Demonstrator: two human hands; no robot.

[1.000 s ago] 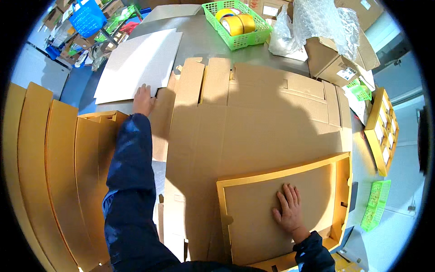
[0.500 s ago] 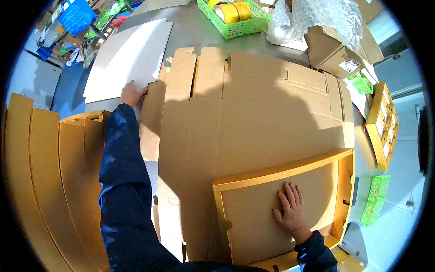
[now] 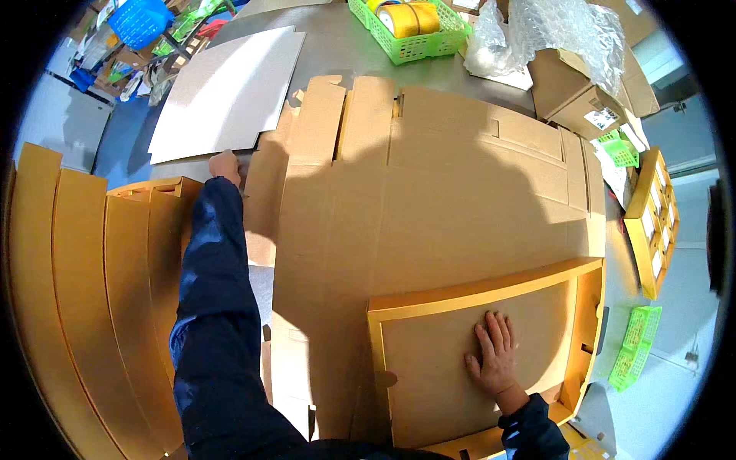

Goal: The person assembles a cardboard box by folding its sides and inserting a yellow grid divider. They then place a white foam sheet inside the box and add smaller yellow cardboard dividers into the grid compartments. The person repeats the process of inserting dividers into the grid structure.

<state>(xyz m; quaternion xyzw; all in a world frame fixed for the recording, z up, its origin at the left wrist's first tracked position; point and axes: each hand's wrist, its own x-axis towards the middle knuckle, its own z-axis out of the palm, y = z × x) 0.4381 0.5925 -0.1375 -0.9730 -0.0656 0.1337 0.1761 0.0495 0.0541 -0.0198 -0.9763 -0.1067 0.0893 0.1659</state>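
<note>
My left hand (image 3: 225, 166) reaches far out to the left, its fingers curled in at the near edge of the white sheets (image 3: 222, 96). What its fingers hold, if anything, is hidden. Flat on the brown panel inside a shallow yellow-brown cardboard tray (image 3: 491, 290) lies my right hand (image 3: 496, 354), fingers stretched and a little spread, gripping nothing. Beneath that tray, which has raised walls, a large flattened cardboard box (image 3: 452, 199) covers the middle of the table.
Tall yellow-brown cardboard trays (image 3: 80, 284) stand stacked at the left. A green basket (image 3: 418, 46) with yellow tape rolls (image 3: 412, 19) sits at the back. Right of it are bubble wrap (image 3: 571, 38) and an opened carton (image 3: 571, 92). A compartmented tray (image 3: 653, 222) and green basket (image 3: 636, 349) lie rightward.
My left hand has drawn back slightly from the white sheets toward me, and its fingers have curled in. My right hand stays flat in the tray. The whole view has shifted slightly.
</note>
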